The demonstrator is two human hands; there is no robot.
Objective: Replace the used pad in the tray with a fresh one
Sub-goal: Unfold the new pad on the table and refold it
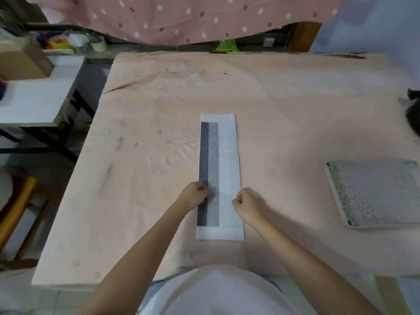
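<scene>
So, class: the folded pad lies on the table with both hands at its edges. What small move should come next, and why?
Probably draw the hands apart to unfold the pad: the left hand and right hand pinch its opposite long edges, and it lies folded into a narrow strip.

A folded pad (220, 176) lies flat on the counter (147, 110), a long narrow strip running straight away from the person. It is white along its right side and at both ends, with a dark grey band down its left side and a lighter grey, diamond-patterned band beside that. Well apart to its right rests a pale grey perforated tray grid (372, 192), flat, turned at a slight angle, with rows of holes and small round sockets at its corners.
</scene>
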